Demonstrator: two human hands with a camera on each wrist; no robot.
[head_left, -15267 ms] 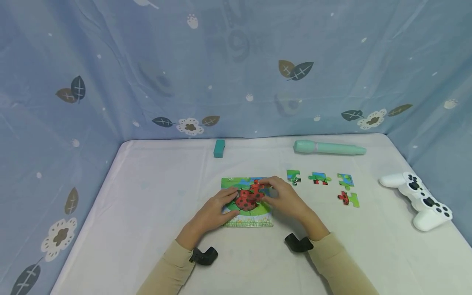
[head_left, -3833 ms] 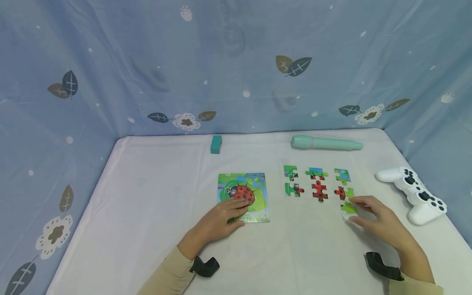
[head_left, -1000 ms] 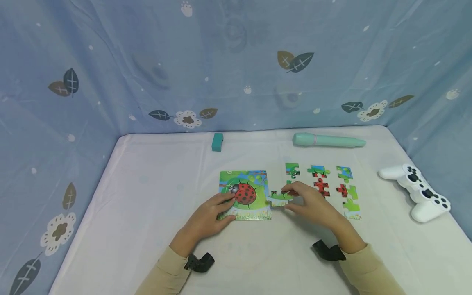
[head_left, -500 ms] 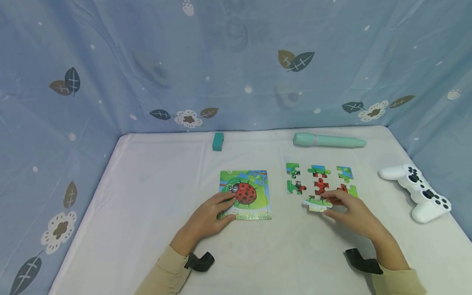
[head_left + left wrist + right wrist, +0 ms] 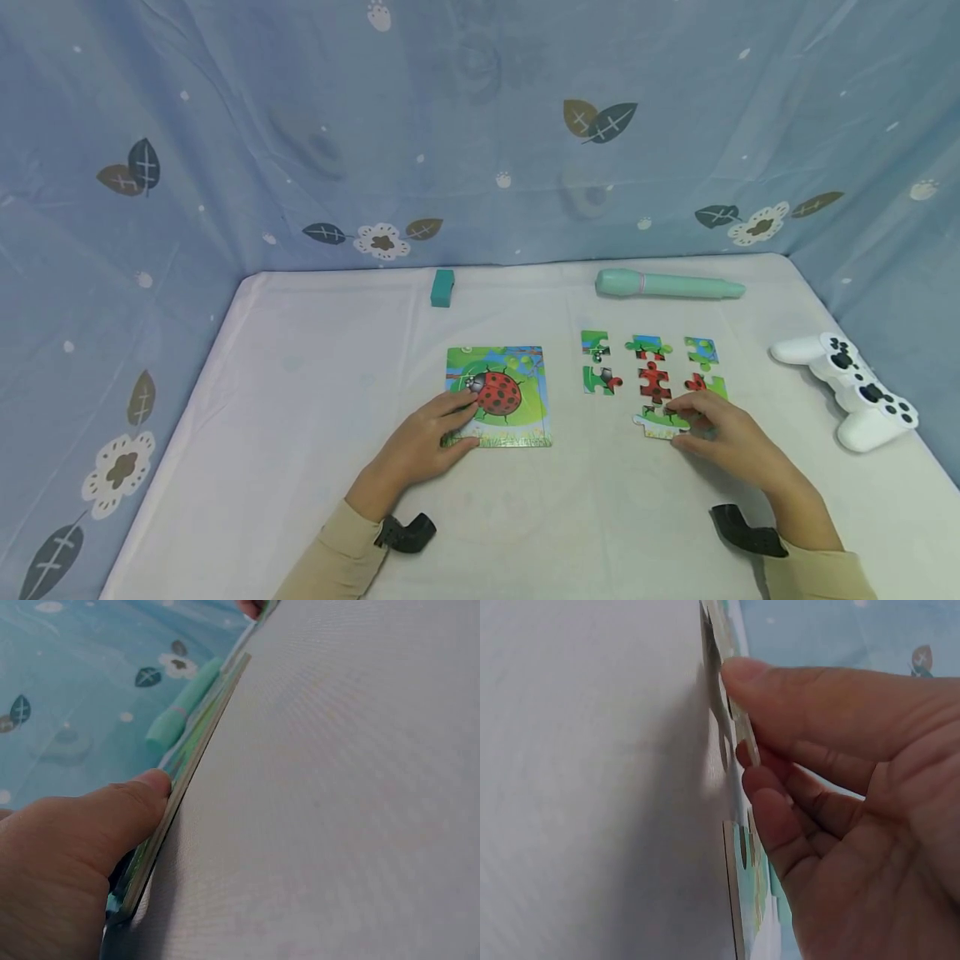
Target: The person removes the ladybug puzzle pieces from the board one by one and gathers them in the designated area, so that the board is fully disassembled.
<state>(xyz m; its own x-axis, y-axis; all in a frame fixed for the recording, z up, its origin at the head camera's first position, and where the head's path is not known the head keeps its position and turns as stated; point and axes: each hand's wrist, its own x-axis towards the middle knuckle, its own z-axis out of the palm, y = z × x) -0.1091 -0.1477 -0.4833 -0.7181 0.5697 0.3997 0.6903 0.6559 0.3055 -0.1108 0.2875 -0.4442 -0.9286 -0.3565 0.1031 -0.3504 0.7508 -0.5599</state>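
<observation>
My left hand (image 5: 427, 437) rests on the lower left of the square ladybug puzzle board (image 5: 517, 425), its thumb on the board's edge in the left wrist view. With thumb and fingers, my right hand (image 5: 727, 433) pinches a green and white puzzle piece (image 5: 658, 423) just below the red middle puzzle piece (image 5: 654, 382). In the right wrist view, the held piece is edge-on and tilted above the white cloth. Several other puzzle pieces (image 5: 596, 381) lie in rows to the right of the board. My right hand partly covers the right-hand puzzle piece (image 5: 717, 387).
Behind the pieces lies a mint-green pen-shaped object (image 5: 675, 285). A white game controller (image 5: 843, 392) is at the far right. At the back stands a small teal block (image 5: 442, 288). A blue patterned curtain (image 5: 480, 167) surrounds the white table (image 5: 315, 358).
My right hand carries the puzzle piece from beside the board rightward to below the middle column. Earlier, more pieces were laid out there. My left hand stays on the board.
</observation>
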